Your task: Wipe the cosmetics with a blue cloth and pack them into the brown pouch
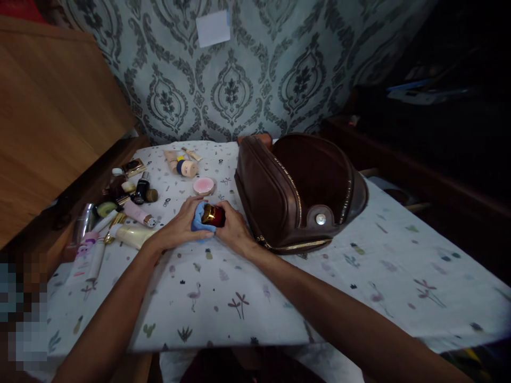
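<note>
My right hand (235, 230) is closed round a small dark red jar (216, 216) with a shiny gold band or lid. A light blue cloth (198, 219) is gripped in my left hand (181, 226) and pressed against the jar's gold end. Both hands meet just above the printed tablecloth (215, 298). Right beside my right hand stands a brown leather bag (261, 194), its zipped top gaping wide; the inside is too dark to make out. Behind my hands lies a round pink compact (204, 185).
Several tubes and bottles crowd the table's left side, among them a cream tube (131, 235), a pink tube (139, 214) and a black bottle (142, 188). Farther back lies a beige bottle (187, 168). A wooden panel (59, 117) rises at left; a patterned wall (231, 90) closes the back.
</note>
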{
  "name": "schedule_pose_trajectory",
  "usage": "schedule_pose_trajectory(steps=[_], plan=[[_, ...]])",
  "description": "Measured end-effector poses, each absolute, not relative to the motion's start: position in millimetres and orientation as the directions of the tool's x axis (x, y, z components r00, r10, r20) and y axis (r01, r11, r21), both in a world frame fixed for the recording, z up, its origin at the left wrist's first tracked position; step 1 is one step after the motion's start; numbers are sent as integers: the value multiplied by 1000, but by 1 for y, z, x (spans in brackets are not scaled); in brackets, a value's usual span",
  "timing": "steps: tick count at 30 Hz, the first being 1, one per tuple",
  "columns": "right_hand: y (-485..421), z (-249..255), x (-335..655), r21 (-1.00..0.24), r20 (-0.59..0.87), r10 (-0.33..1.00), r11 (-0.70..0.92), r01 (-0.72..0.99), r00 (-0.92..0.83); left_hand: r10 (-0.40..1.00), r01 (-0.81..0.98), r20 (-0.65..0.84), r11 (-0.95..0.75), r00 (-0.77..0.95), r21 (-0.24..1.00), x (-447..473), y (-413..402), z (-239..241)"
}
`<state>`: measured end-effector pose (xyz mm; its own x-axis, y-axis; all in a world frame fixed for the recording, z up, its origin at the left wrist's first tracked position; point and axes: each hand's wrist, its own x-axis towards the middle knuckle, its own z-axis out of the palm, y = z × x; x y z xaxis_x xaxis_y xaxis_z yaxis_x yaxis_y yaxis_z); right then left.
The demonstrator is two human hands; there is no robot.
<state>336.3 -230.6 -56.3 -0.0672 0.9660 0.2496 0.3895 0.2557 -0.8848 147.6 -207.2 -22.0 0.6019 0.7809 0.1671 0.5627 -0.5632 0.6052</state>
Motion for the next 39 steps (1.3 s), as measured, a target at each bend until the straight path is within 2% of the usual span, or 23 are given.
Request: schedule_pose_trajectory(steps=[4,7,13,16,19,23,29,34,39], plan=[[-230,-54,336,-896,231,972,231,379,-48,756,581,56,-546,652,603,135,-203,-16],[-231,-53,337,-900,228,972,229,371,-47,761,596,41,-539,648,596,133,-203,-14],[-233,-51,337,-913,229,973,222,343,-22,879,690,50,-407,475,599,142,-209,-13],[-234,-48,337,-901,230,972,229,368,-43,882,711,94,-431,462,556,150,-213,-12],[-236,-46,338,-890,237,971,229,394,-27,821,657,145,-535,552,532,152,-215,-11],[-235,-45,338,-886,258,966,242,395,-12,751,566,166,-604,639,561,148,-213,-7],[-236,-47,338,-866,252,967,236,442,-22,704,459,339,-682,625,570,151,-215,-3],[-239,-48,338,-799,327,939,336,499,-109,738,459,394,-659,548,596,158,-215,-5],[-237,-53,338,-773,351,917,399,493,-192,794,476,323,-578,514,663,155,-211,-9]])
